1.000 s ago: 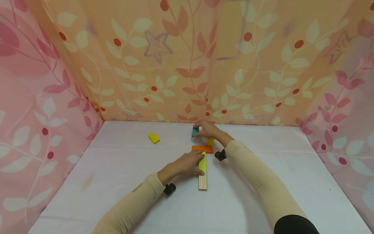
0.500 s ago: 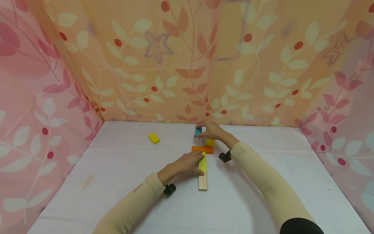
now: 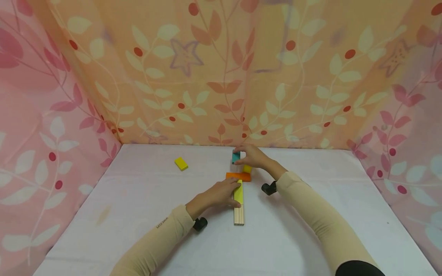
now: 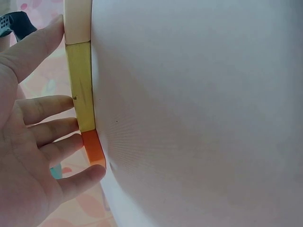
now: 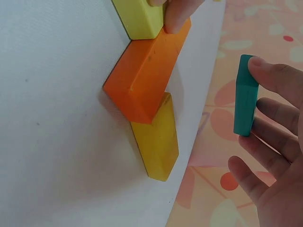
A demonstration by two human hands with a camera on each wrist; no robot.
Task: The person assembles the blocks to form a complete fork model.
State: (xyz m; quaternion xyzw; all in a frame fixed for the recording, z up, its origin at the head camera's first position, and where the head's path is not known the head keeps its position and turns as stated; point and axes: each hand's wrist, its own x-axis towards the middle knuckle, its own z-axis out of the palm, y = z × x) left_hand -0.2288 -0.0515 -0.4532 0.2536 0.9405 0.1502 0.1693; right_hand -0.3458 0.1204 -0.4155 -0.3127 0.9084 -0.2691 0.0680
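My right hand (image 3: 253, 157) pinches a teal block (image 5: 245, 99) between thumb and fingertips, held above the table near its back edge. My left hand (image 3: 217, 194) lies along a row of blocks, its fairly straight fingers and thumb touching their sides. That row has a plain wooden block (image 3: 239, 217) nearest me, then a yellow-green block (image 3: 238, 195). An orange block (image 3: 238, 177) lies crosswise at the far end of it. Behind the orange block's right part a yellow block (image 5: 158, 142) points away, partly hidden by the right hand in the head view.
Another yellow block (image 3: 181, 164) lies apart at the back left of the white table (image 3: 138, 214). Patterned cloth (image 3: 186, 96) stands along the table's back and both sides. Each wrist wears a small black camera, such as the left camera (image 3: 200, 224).
My right hand has shifted slightly to the right and a little nearer me, carrying the teal block along. The left hand and the blocks on the table stay in place.
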